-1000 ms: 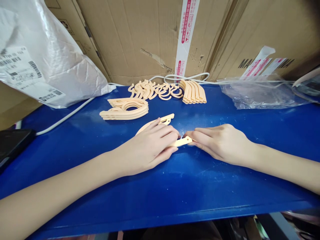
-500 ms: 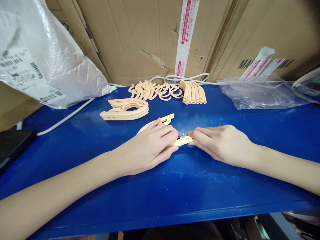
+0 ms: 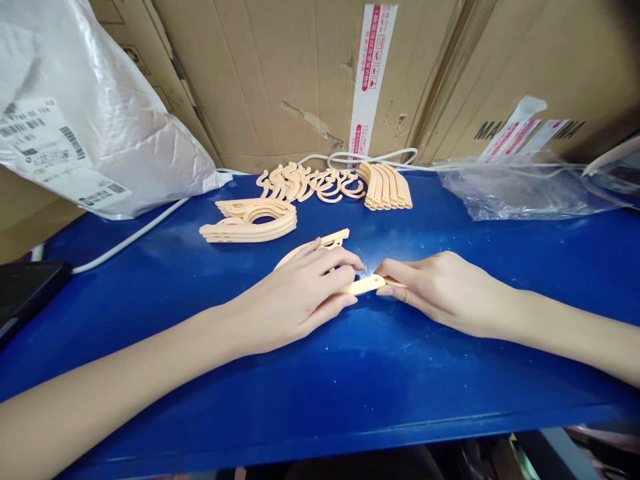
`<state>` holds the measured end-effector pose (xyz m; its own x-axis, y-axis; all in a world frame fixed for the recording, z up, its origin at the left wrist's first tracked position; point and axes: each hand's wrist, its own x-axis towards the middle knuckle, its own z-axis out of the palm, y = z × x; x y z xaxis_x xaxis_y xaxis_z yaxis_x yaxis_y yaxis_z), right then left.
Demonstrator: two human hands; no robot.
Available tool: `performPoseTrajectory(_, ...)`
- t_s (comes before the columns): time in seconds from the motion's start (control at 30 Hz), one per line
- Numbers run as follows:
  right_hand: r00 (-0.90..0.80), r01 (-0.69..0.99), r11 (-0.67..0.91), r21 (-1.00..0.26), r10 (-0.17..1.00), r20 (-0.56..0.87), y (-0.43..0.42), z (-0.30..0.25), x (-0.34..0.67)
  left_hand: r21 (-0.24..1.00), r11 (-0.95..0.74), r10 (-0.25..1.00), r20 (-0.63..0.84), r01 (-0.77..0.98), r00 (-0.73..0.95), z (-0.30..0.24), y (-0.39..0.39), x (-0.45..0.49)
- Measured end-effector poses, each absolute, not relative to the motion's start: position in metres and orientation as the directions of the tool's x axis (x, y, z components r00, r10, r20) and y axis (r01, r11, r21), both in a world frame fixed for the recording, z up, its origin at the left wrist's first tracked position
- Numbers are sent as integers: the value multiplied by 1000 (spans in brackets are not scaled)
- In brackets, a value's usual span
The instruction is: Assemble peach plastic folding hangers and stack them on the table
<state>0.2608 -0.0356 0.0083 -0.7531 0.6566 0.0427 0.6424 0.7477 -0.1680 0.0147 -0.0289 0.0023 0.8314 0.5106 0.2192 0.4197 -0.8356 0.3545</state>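
Two risks. Left hand point(image 3: 305, 293) clamps fingers on hanger point(image 3: 366, 286), on table point(image 3: 360, 380); right hand point(image 3: 443, 290) pinches strip point(image 3: 394, 283) at hanger's right end. Strip could crack or slip if forced crooked; hanger could skid if left grip slackens.

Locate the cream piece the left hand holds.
Head view, around mid-frame: the cream piece is partly covered by the left hand on the blue table, its holed end beside the right hand's fingertips.

Bright, even light, pale glare on the blue tabletop point(image 3: 380, 380), dark smudge in the upper-right corner.
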Motion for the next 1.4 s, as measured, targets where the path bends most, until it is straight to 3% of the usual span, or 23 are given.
performPoseTrajectory(0.27,-743,659,694,-291,661,-108,-36,23,260,338,-855,482,235,394,844,3,-30,16)
performPoseTrajectory(0.5,-754,616,599,-512,636,-162,-37,33,264,260,-885,443,221,386,869,3,-30,17)
performPoseTrajectory(0.7,-747,642,671,-371,657,-105,-39,28,262,288,-884,432,196,369,880,4,-29,18)
performPoseTrajectory(1.17,-740,637,690,-344,672,-20,-38,19,262,308,-866,465,207,394,861,5,-29,17)
performPoseTrajectory(1.4,-771,628,777,-44,629,105,-40,6,264,314,-864,467,206,394,860,2,-29,19)
